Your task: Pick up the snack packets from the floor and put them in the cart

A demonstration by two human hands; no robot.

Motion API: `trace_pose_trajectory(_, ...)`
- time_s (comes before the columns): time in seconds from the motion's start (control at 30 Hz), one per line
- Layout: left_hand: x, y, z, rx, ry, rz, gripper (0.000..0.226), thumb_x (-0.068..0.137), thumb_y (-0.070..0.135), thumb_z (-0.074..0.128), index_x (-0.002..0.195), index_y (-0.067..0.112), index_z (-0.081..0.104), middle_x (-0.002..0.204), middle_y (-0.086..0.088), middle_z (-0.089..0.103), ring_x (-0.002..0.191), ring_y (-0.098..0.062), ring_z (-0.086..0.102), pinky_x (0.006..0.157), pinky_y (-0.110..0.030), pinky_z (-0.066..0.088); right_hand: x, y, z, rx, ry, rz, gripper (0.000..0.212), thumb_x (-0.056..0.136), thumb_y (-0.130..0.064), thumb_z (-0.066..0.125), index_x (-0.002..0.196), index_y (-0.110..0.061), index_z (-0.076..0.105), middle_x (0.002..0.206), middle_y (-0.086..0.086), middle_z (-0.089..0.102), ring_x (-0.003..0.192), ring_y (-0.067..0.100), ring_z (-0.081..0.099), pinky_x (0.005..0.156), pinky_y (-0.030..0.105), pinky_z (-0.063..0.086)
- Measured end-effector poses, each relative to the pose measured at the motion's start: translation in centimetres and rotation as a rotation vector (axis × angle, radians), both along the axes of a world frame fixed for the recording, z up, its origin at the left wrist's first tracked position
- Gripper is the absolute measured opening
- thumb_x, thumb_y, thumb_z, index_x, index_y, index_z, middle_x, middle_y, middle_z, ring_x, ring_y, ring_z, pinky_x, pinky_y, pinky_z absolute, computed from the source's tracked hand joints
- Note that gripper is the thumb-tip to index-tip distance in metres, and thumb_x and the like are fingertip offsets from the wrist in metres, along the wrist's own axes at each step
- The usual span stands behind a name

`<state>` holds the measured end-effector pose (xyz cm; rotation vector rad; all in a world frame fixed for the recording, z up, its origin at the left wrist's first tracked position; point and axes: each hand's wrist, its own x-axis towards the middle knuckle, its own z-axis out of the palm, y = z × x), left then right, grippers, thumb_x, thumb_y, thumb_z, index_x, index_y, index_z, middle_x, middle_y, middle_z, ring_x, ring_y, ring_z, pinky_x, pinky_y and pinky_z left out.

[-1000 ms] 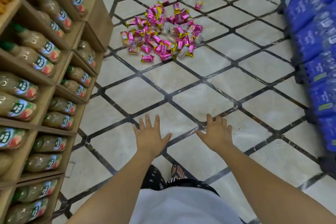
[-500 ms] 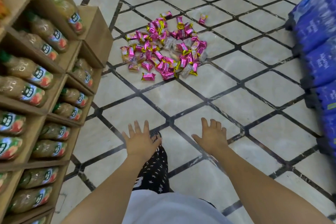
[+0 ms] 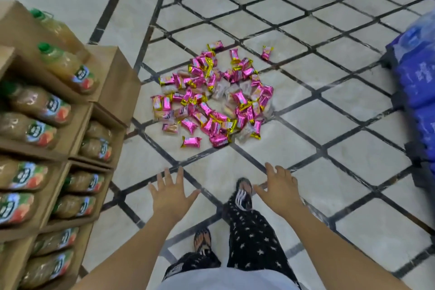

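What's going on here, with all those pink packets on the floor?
A person faces a heap of pink snack packets lying on the tiled floor, beside shelves of juice bottles. The left hand and right hand are held out open and empty, short of the heap. No packet is picked up yet, and no cart is in view.

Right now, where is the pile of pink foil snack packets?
Head view, centre: the pink foil snack packets lie heaped on the tiled floor, right of the cardboard bottle shelf.
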<state>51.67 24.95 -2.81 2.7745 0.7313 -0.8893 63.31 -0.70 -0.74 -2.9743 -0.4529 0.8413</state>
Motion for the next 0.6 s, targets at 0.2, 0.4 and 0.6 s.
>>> trace_pose_trajectory(0.2,11.3,1.1,-4.1,-0.025,0.049,0.054,0.09,0.089,0.079,0.023,0.157,0.029,-0.005,0.165,-0.014,0.001,0.151,-0.037,0.003,0.118,-0.059,0.01,14.1,2.6,-3.7,-0.042,0.058,0.151,0.071,0.095,-0.06,0.037,0.152,-0.02,0.018,0.147,0.011,0.036,0.133,0.03,0.033,0.104,0.042,0.032)
trace_pose_trajectory(0.4,18.3,2.5,-7.6,-0.091,0.153,0.108,0.087,0.09,0.077,0.024,0.156,0.032,-0.01,0.165,-0.013,-0.003,0.151,-0.034,-0.001,0.119,-0.058,0.005,23.8,5.1,-8.3,-0.131,0.17,0.264,0.073,0.095,-0.062,0.034,0.153,-0.02,0.018,0.147,0.012,0.036,0.133,0.031,0.034,0.105,0.041,0.031)
trace_pose_trajectory(0.6,22.0,6.5,-19.5,-0.076,0.249,0.163,0.091,0.085,0.082,0.022,0.156,0.034,-0.006,0.164,-0.014,0.002,0.151,-0.035,0.003,0.118,-0.06,0.01,28.6,10.6,-20.9,-0.161,0.279,0.409,0.066,0.098,-0.054,0.035,0.153,-0.021,0.018,0.144,0.014,0.038,0.132,0.032,0.036,0.103,0.042,0.033)
